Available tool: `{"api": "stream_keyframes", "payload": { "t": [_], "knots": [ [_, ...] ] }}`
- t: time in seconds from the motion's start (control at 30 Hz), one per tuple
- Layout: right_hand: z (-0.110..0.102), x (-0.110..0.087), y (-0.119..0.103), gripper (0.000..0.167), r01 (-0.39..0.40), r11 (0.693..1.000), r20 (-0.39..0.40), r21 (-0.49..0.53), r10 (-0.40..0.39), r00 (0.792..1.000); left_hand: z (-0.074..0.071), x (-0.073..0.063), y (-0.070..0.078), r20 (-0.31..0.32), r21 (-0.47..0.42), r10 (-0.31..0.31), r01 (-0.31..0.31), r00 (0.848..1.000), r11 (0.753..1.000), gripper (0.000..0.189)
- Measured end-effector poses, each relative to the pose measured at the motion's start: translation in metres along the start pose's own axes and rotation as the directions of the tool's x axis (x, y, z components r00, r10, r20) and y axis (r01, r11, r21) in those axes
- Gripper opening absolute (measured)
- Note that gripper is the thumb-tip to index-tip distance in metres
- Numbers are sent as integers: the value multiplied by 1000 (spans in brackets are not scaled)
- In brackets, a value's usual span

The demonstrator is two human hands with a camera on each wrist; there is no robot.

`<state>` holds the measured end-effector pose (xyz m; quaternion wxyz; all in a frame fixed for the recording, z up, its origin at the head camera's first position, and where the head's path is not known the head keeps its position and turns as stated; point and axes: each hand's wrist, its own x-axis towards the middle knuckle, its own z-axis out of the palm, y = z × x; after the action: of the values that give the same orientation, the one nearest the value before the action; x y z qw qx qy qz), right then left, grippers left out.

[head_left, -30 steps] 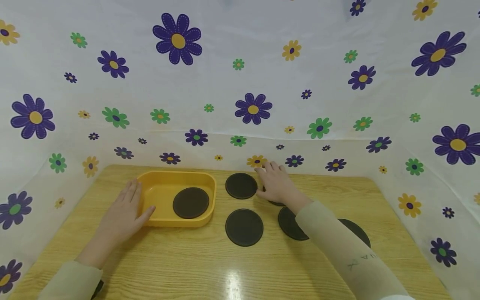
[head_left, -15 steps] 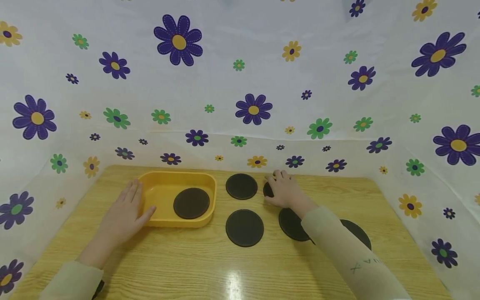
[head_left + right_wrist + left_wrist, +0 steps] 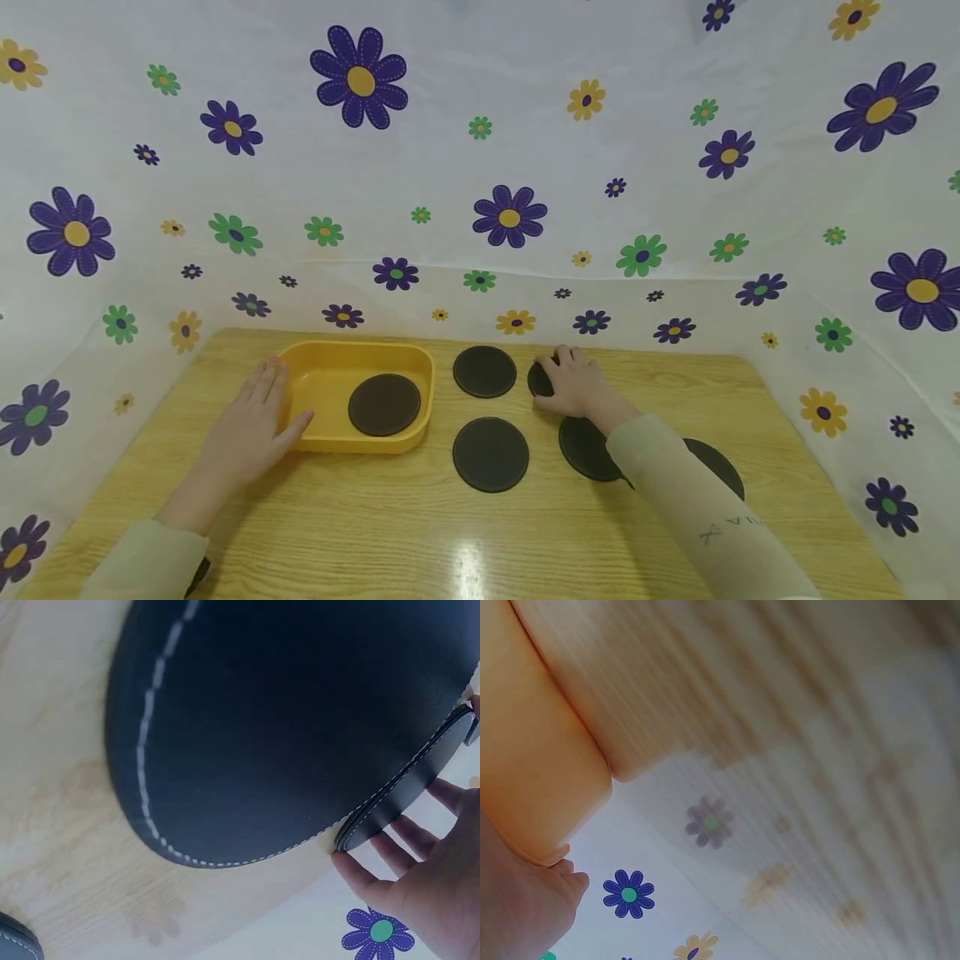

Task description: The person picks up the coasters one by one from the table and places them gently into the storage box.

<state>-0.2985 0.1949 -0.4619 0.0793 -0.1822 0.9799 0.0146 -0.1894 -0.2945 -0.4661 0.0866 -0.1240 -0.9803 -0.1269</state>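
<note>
My left hand (image 3: 247, 429) lies with straight fingers along the left side of a yellow plastic tray (image 3: 352, 445), its thumb over the near corner. One dark round coaster (image 3: 384, 405) rests inside the tray, toward the right. At the back of the table, my right hand (image 3: 576, 386) spans a black coaster (image 3: 538, 380) and grips it by its edges. The right wrist view shows the fingers and thumb at the rim of this stitched coaster (image 3: 405, 787), low at the table. The hand hides much of it in the head view.
Between tray and right hand lie a back coaster (image 3: 484, 372) and a front coaster (image 3: 491, 454). Another coaster (image 3: 588, 448) is partly under the right forearm, and one more coaster (image 3: 716, 467) shows beyond the sleeve. A flowered cloth (image 3: 450, 167) encloses the wooden table (image 3: 375, 525).
My right hand has moved slightly right and toward me, settling over the back right coaster with its fingers and thumb at the edges. The left hand and the tray have stayed put.
</note>
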Motion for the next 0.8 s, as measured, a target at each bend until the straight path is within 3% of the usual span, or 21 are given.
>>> {"api": "stream_keyframes", "payload": {
  "t": [0.5,0.8],
  "knots": [
    [-6,2,3,84,-17,1000,-10,-9,17,1000,-1,1,-1,18,-5,-7,7,1000,1000,91],
    [-17,0,3,84,-13,1000,-62,-3,13,998,0,1,0,20,3,-3,3,1000,1000,91]
  ]
}}
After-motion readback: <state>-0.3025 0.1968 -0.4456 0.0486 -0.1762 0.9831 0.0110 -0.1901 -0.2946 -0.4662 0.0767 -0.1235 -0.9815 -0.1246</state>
